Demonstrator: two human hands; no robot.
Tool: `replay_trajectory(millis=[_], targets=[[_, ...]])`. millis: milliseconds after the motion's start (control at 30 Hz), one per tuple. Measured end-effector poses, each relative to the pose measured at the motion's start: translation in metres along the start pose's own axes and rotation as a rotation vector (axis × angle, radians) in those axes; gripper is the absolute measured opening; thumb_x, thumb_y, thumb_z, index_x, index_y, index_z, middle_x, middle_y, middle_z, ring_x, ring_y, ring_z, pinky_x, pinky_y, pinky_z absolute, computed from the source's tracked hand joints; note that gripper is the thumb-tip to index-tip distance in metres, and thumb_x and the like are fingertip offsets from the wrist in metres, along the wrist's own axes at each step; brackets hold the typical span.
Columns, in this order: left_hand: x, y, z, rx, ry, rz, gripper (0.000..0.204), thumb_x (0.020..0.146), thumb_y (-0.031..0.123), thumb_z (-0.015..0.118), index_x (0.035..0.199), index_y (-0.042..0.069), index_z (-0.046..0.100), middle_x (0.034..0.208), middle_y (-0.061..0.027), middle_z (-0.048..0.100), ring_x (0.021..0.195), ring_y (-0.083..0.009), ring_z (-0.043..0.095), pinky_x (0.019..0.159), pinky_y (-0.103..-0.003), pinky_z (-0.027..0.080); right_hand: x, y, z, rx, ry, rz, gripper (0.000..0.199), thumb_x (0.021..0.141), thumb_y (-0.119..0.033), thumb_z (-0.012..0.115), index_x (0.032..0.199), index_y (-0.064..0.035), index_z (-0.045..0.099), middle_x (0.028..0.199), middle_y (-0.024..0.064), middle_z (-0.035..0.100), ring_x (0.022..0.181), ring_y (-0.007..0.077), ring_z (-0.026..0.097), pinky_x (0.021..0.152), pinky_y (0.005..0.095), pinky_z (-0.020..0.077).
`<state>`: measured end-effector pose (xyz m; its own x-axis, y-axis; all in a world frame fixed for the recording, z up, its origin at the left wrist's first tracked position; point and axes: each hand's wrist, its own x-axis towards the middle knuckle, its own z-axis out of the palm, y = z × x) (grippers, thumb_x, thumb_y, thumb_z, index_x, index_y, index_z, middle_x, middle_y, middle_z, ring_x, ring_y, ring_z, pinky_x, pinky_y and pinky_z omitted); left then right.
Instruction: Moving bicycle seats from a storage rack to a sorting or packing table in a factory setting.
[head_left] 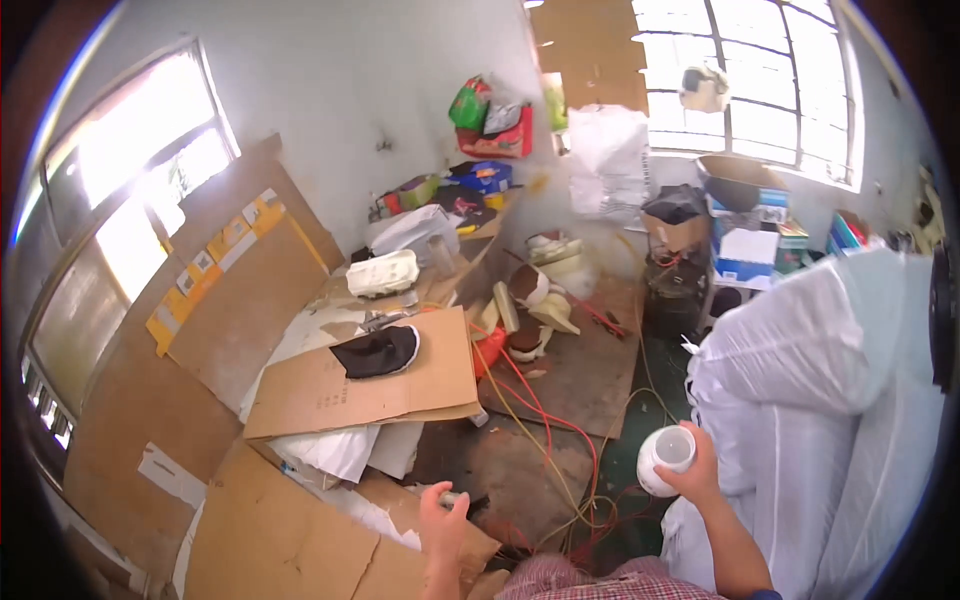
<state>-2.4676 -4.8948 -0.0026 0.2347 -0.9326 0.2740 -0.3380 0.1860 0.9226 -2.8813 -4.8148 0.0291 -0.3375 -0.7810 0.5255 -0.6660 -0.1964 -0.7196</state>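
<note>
My right hand (697, 470) holds a small round white container (665, 458) with its open mouth facing up, just left of a big white sack (830, 400). My left hand (443, 520) is low in the view, fingers curled around a small dark tool (455, 497) at the edge of a sheet of cardboard (290, 540). A black shoe upper (377, 352) lies on a flat cardboard box (370, 385) ahead of me. My two hands are well apart.
Red and yellow cables (545, 430) run across the dirty floor between the hands. Cardboard sheets (230, 290) lean on the left wall. Shoe moulds and soles (535, 300) lie further back, with boxes (745, 250), bags and a cluttered corner (480, 150) under windows.
</note>
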Motion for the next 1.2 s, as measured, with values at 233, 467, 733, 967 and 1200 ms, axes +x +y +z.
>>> replay_trajectory(millis=[233,467,733,967,1200], targets=[[0.201,0.024,0.122,0.179,0.181,0.124,0.037,0.071,0.009,0.072,0.104,0.001,0.057,0.098,-0.0072,0.059,0.094,-0.0172,0.055,0.087,-0.03,0.043,0.215,0.062,0.096,0.043,-0.071,-0.137,0.074,0.055,-0.02,0.085,0.117,-0.0013,0.05,0.114,0.0154,0.056,0.106,0.0316,0.054,0.09,0.0388,0.0451],[0.493,-0.053,0.252,0.155,0.365,0.067,0.076,0.066,0.02,0.079,0.128,-0.003,0.043,0.118,-0.0165,0.055,0.114,-0.029,0.049,0.098,-0.039,0.037,0.413,0.07,0.215,0.099,-0.239,-0.219,0.073,0.051,-0.019,0.086,0.114,-0.0019,0.052,0.113,0.0153,0.056,0.106,0.0318,0.054,0.09,0.0398,0.0452],[0.686,-0.095,0.327,0.288,0.423,-0.091,0.1,0.06,0.031,0.084,0.139,0.002,0.03,0.136,-0.0199,0.041,0.124,-0.0369,0.039,0.103,-0.046,0.032,0.619,0.047,0.331,0.046,-0.426,-0.435,0.076,0.049,-0.023,0.086,0.114,0.0001,0.052,0.116,0.0171,0.056,0.107,0.0357,0.053,0.093,0.0434,0.0434],[0.711,-0.083,0.329,0.254,0.313,-0.026,0.078,0.056,0.025,0.084,0.122,0.003,0.049,0.117,-0.0191,0.051,0.112,-0.0363,0.046,0.096,-0.045,0.037,0.732,0.019,0.398,-0.012,-0.567,-0.586,0.075,0.052,-0.029,0.085,0.113,-0.0003,0.051,0.117,0.0159,0.055,0.11,0.0358,0.051,0.094,0.0455,0.0418],[0.685,0.004,0.349,0.384,0.216,0.124,0.072,0.052,0.024,0.084,0.114,0.003,0.053,0.11,-0.0142,0.055,0.114,-0.0355,0.044,0.097,-0.047,0.034,0.802,0.003,0.449,-0.099,-0.678,-0.89,0.076,0.052,-0.029,0.083,0.114,-0.0002,0.049,0.119,0.016,0.052,0.113,0.0361,0.049,0.095,0.0466,0.0384]])
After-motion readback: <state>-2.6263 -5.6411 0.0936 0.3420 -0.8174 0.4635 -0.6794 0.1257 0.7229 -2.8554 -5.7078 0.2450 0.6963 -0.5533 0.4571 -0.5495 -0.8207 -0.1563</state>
